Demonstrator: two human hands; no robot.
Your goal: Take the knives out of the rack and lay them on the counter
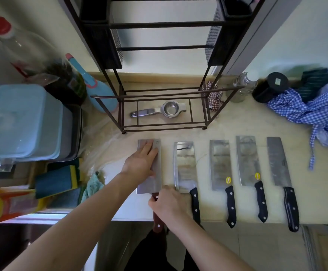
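Observation:
Several cleavers lie side by side on the beige counter (227, 128), blades pointing away from me. The leftmost cleaver (157, 173) has a reddish-brown handle that sticks out past the counter's front edge. My left hand (141, 163) rests flat on its blade, fingers spread. My right hand (167, 206) is closed around its handle just below the blade. To the right lie several black-handled cleavers, the nearest (185, 167) beside my right hand, the farthest (280, 167) at the right end. The dark metal rack (165, 94) stands behind them, with no knife visible in it.
A steel squeezer (159, 112) lies on the rack's bottom shelf. Stacked blue plastic containers (22, 122) and sponges (57, 180) crowd the left. A glass bottle (243, 85), a black jar (270, 87) and a blue checked cloth (311, 108) sit at the right back.

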